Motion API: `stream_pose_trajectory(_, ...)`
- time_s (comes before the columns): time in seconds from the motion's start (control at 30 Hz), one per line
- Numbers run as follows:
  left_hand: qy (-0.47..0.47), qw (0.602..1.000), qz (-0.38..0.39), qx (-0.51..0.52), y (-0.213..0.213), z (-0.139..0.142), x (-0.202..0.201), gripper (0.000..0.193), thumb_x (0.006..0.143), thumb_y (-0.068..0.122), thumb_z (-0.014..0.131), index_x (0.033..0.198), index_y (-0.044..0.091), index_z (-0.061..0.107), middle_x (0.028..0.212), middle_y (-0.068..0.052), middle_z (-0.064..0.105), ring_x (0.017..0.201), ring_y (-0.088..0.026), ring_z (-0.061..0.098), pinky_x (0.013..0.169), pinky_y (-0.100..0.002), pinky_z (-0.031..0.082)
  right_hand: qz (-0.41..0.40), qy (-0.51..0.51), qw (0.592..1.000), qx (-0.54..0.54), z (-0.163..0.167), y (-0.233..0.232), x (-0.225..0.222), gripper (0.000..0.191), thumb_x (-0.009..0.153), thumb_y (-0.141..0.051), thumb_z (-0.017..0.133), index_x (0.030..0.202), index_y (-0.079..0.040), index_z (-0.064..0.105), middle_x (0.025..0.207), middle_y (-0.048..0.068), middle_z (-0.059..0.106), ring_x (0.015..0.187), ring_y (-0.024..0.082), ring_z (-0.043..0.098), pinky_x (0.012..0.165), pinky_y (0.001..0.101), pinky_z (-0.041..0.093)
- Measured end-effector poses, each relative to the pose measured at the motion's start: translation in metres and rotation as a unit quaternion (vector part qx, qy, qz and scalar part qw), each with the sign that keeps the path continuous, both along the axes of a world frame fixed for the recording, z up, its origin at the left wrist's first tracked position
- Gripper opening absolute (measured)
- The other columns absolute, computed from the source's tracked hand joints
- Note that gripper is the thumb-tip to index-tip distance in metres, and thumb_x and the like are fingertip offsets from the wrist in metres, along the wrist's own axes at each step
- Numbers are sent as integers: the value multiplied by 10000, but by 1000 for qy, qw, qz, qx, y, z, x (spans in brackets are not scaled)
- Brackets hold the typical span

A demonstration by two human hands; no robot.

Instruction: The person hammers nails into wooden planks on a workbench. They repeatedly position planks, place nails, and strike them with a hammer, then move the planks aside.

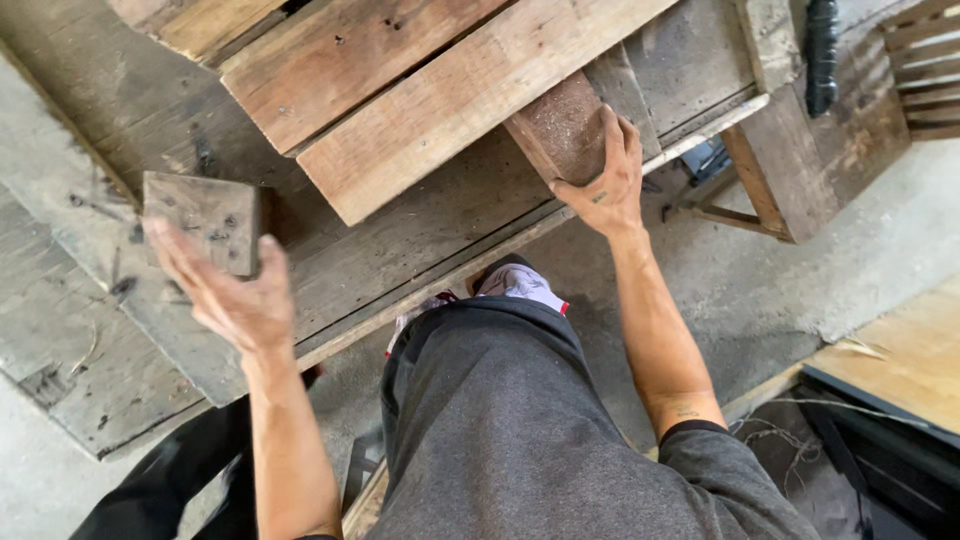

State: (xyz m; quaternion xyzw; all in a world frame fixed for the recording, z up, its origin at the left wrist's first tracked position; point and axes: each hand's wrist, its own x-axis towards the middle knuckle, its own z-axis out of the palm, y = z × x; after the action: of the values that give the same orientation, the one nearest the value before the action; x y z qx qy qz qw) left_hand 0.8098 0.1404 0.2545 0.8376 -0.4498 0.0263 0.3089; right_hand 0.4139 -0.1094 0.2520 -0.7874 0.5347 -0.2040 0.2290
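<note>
My left hand (235,295) grips a small square grey wooden block (205,220) with nail holes in its face, held above a weathered grey board (90,300). My right hand (605,175) is wrapped around the reddish-brown end of a wooden block (560,125) that sits under a stack of brown pallet planks (440,105). The planks lie slanted across the grey work surface. My bent knee in grey trousers (500,420) rises between my arms, and a shoe (520,282) shows beneath the table edge.
A wooden frame leg (770,190) stands at the right on a concrete floor (800,280). A pale plywood sheet (900,350) lies at lower right over a dark case. A slatted crate (925,70) and a black ribbed handle (822,50) sit at top right.
</note>
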Motion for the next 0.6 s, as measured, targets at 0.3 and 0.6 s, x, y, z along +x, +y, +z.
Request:
stream_pose_trajectory(0.3, 15, 906, -246, 342, -170, 56, -140, 1286, 668, 635, 876, 1595, 48, 205, 1669, -197, 162, 613, -261, 697, 490, -378, 545, 191, 42, 979, 63, 33, -40, -30, 1112, 562, -127, 877, 1570, -56, 412, 1574, 212, 422, 1498, 417, 373, 1250, 477, 345)
stream_pose_trajectory(0.6, 13, 878, -253, 406, -210, 37, -138, 1259, 635, 365, 926, 1611, 103, 176, 1644, -150, 272, 746, -352, 740, 603, -439, 623, 264, -31, 959, 101, 17, -57, -61, 823, 653, -85, 847, 1431, -147, 589, 1649, 244, 312, 1540, 466, 273, 1220, 523, 345)
